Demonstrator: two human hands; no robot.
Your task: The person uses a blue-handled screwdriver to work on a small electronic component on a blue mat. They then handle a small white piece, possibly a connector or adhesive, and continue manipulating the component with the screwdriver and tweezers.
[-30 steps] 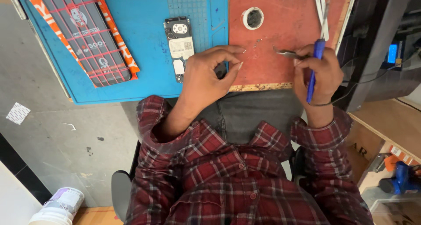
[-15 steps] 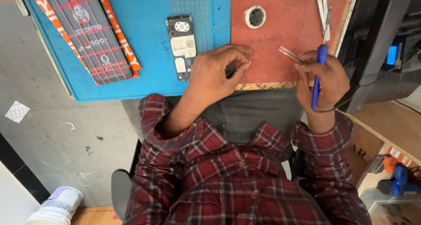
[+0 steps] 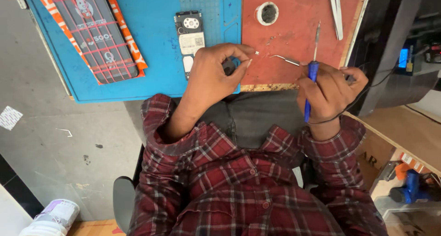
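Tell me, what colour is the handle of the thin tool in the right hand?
Blue, on the thin screwdriver-like tool in the right hand; head view.

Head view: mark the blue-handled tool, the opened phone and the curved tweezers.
blue-handled tool (image 3: 312, 75), head view, on its blue grip.
opened phone (image 3: 189, 36), head view, middle of its exposed board.
curved tweezers (image 3: 284, 59), head view, on the bent tips.

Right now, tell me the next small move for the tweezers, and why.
Probably ease the curved tweezers in the right hand leftward to the tiny white part pinched by the left hand: their tip points at it, a small gap apart.
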